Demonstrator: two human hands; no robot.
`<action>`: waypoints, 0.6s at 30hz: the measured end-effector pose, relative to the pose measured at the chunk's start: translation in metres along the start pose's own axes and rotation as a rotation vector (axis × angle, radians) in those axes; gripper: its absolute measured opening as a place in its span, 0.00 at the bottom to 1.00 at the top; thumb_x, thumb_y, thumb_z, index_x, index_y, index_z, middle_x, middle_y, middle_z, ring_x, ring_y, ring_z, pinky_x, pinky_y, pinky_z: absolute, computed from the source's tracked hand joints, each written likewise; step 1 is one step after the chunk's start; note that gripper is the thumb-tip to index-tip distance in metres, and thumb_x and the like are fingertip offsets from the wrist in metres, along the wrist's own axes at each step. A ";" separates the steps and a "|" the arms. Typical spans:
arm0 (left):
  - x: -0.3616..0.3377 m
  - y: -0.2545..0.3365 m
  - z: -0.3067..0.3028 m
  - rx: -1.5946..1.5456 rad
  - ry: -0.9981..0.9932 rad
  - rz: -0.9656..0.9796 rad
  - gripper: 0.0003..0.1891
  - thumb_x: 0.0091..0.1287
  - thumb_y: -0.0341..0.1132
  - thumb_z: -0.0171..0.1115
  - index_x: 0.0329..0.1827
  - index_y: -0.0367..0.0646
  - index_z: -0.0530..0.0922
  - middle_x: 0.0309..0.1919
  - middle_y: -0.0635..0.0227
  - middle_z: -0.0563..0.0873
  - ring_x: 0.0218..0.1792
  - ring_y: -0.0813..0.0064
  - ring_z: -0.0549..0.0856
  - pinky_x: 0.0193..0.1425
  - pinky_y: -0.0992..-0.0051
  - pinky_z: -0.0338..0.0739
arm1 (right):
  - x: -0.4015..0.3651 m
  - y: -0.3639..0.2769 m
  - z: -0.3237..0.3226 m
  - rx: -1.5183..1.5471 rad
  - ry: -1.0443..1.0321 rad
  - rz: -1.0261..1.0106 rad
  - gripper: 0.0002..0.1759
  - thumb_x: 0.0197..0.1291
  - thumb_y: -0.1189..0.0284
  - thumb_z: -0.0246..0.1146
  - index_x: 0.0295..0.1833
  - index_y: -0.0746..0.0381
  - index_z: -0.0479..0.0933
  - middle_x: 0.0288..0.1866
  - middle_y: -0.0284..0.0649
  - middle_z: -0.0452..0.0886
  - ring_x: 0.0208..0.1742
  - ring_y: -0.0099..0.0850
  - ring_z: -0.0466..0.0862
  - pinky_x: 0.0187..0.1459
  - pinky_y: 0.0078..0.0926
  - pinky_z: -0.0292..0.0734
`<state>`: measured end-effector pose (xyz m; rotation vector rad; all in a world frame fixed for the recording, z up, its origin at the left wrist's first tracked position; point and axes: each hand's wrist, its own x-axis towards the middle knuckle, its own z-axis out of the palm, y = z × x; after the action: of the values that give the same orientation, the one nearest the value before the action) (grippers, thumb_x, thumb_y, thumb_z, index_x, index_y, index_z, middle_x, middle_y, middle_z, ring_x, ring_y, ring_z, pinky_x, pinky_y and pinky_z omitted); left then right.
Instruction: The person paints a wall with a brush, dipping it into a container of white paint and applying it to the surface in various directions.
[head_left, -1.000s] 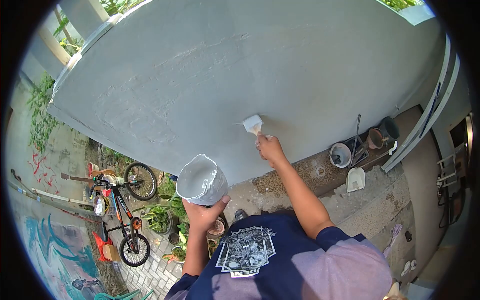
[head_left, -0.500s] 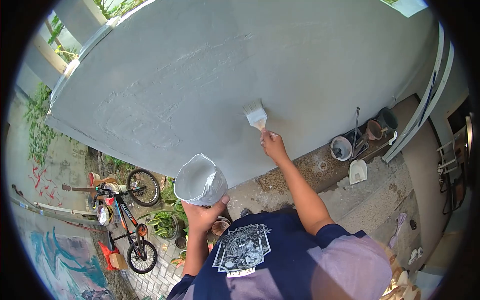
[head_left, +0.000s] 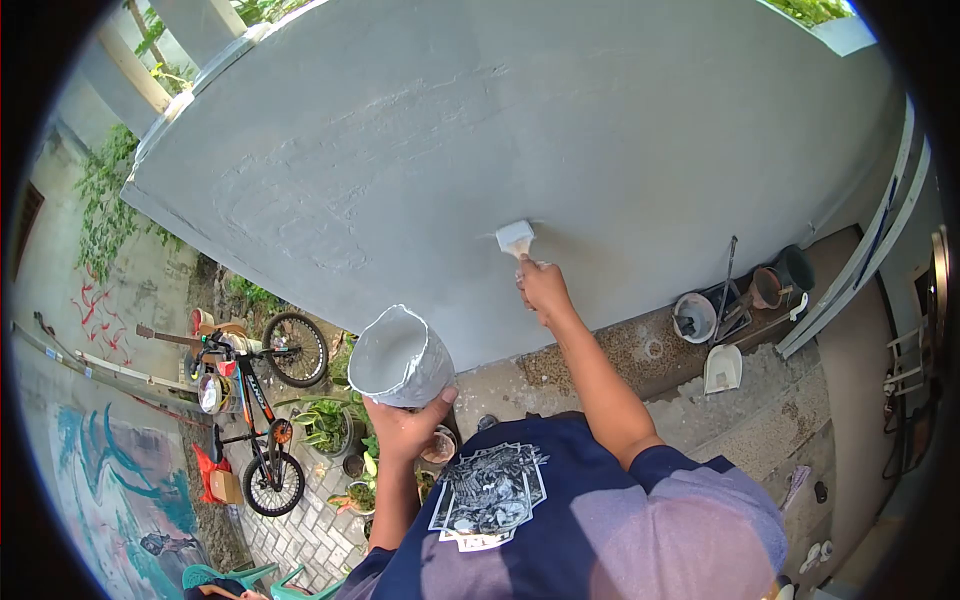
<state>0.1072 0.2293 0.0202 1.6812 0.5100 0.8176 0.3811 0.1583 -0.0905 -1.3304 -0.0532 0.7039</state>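
My right hand (head_left: 544, 288) is closed around the handle of a wide paintbrush (head_left: 515, 237), whose head is against the grey wall (head_left: 640, 150). The bristles are mostly hidden behind the brush's pale ferrule. Low on the left, my left hand (head_left: 408, 425) grips a paint-smeared tub (head_left: 425, 375) from below, thumb along its side. Its uneven rim faces up, and the inside is coated whitish grey. Rough raised streaks mark the wall to the left of the brush.
A bicycle (head_left: 265, 425) stands at left beside potted plants (head_left: 325, 425). Along the wall's foot at right are a white bucket (head_left: 694, 317), a dustpan (head_left: 723, 369) and dark pots (head_left: 793, 268). Green chairs (head_left: 230, 575) show at the bottom left.
The brush has gone from bristles showing fanned upward to its head pressed at the wall, slightly lower. My left hand still holds the tub. The view has shifted a little.
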 end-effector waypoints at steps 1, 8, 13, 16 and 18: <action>0.000 0.000 0.003 0.025 0.007 -0.024 0.39 0.46 0.35 0.84 0.61 0.32 0.75 0.53 0.58 0.84 0.52 0.66 0.84 0.61 0.65 0.78 | -0.009 -0.017 0.005 0.009 -0.029 -0.058 0.21 0.78 0.59 0.55 0.33 0.62 0.73 0.20 0.28 0.68 0.14 0.17 0.61 0.15 0.22 0.52; -0.015 0.013 0.039 0.032 0.035 0.002 0.39 0.47 0.37 0.84 0.61 0.31 0.75 0.51 0.59 0.84 0.52 0.67 0.84 0.61 0.65 0.78 | -0.028 -0.092 0.014 0.032 -0.155 -0.445 0.23 0.79 0.57 0.56 0.31 0.61 0.72 0.19 0.26 0.67 0.16 0.13 0.59 0.17 0.18 0.52; -0.028 0.020 0.062 0.019 0.132 0.027 0.40 0.47 0.38 0.85 0.62 0.31 0.75 0.51 0.60 0.85 0.52 0.67 0.84 0.61 0.65 0.78 | 0.058 0.064 -0.044 -0.376 0.005 -0.271 0.30 0.76 0.50 0.55 0.30 0.66 0.77 0.22 0.39 0.78 0.20 0.30 0.75 0.27 0.31 0.71; -0.043 0.021 0.068 0.045 0.165 -0.032 0.40 0.47 0.38 0.85 0.62 0.32 0.75 0.52 0.60 0.85 0.52 0.67 0.84 0.61 0.65 0.78 | 0.076 0.122 -0.072 -0.545 0.128 -0.363 0.30 0.75 0.52 0.55 0.30 0.67 0.78 0.23 0.44 0.80 0.20 0.38 0.78 0.27 0.38 0.73; -0.056 0.022 0.071 0.081 0.201 -0.080 0.39 0.47 0.38 0.85 0.61 0.33 0.76 0.52 0.60 0.85 0.52 0.67 0.84 0.61 0.65 0.78 | 0.075 0.135 -0.084 -0.321 0.023 0.204 0.26 0.76 0.53 0.55 0.29 0.61 0.73 0.18 0.29 0.70 0.13 0.23 0.66 0.17 0.28 0.59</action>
<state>0.1205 0.1372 0.0192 1.6494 0.7532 0.9227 0.4168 0.1315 -0.2608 -1.6676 -0.0121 0.8786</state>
